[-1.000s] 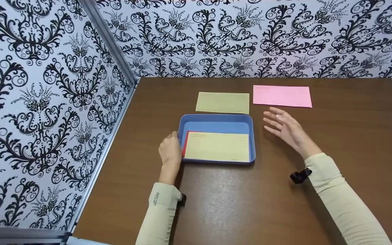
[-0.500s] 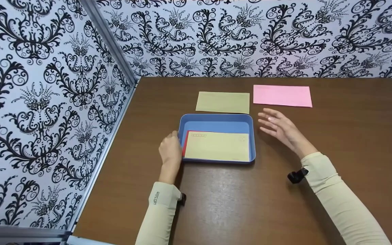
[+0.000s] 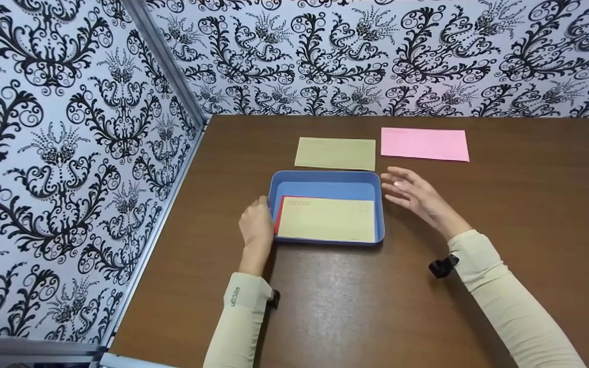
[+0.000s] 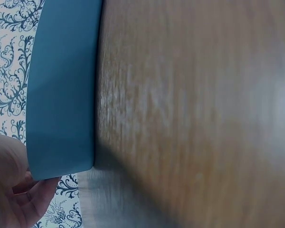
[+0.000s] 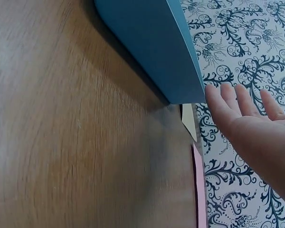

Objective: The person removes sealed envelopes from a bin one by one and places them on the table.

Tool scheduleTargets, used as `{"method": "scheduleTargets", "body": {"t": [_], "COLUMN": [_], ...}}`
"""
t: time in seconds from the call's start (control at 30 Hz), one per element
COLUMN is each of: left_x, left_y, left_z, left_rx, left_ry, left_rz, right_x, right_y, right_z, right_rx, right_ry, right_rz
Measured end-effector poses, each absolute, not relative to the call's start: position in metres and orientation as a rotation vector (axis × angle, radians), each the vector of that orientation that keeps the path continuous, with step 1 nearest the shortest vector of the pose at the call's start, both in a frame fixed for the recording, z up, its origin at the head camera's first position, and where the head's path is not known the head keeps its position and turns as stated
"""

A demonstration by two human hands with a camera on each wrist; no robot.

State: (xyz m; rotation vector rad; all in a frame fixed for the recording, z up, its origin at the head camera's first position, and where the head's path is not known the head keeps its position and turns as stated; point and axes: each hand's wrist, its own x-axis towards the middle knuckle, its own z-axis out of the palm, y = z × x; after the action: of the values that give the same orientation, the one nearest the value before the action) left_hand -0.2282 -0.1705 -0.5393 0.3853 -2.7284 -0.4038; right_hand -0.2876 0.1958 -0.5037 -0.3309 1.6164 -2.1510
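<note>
A shallow blue tray sits mid-table in the head view. In its front part lies a yellow envelope, with a red edge showing from beneath it at the left. My left hand grips the tray's left wall, thumb side over the rim; the left wrist view shows its fingers bent at the tray's wall. Beside the tray's right rim my right hand hovers, fingers spread and relaxed, holding nothing. The right wrist view has those fingertips close to the tray's corner.
Behind the tray a second yellow envelope lies flat, its front edge close to the tray's back rim. Right of it is a pink envelope. Patterned walls border the brown table at the back and left.
My right hand has moved left, from away from the tray to right beside its right rim. The left hand, tray and envelopes stay where they were.
</note>
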Motion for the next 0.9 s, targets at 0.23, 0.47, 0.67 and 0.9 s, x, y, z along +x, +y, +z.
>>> {"method": "scheduleTargets", "body": {"t": [0.23,0.47,0.67,0.9], "left_x": [-0.228,-0.228,-0.227,-0.228], "left_y": [-0.170,-0.170,-0.170,-0.171], "left_z": [-0.539,-0.539,-0.539,-0.539], "left_rx": [0.382,0.379,0.381,0.381], "left_ry": [-2.720,-2.727,-2.735,-2.735], "left_rz": [-0.402,-0.382,-0.390,-0.397], "right_x": [-0.286,-0.284,-0.283,-0.282], "right_y": [0.191,0.187,0.183,0.180], "right_z": [-0.503,-0.503,-0.502,-0.501], "right_rx": [-0.358,-0.384,-0.432,-0.450], "right_ry": [1.643,1.692,1.718,1.736], "right_rz": [-2.125,-2.070,-2.030,-2.004]}}
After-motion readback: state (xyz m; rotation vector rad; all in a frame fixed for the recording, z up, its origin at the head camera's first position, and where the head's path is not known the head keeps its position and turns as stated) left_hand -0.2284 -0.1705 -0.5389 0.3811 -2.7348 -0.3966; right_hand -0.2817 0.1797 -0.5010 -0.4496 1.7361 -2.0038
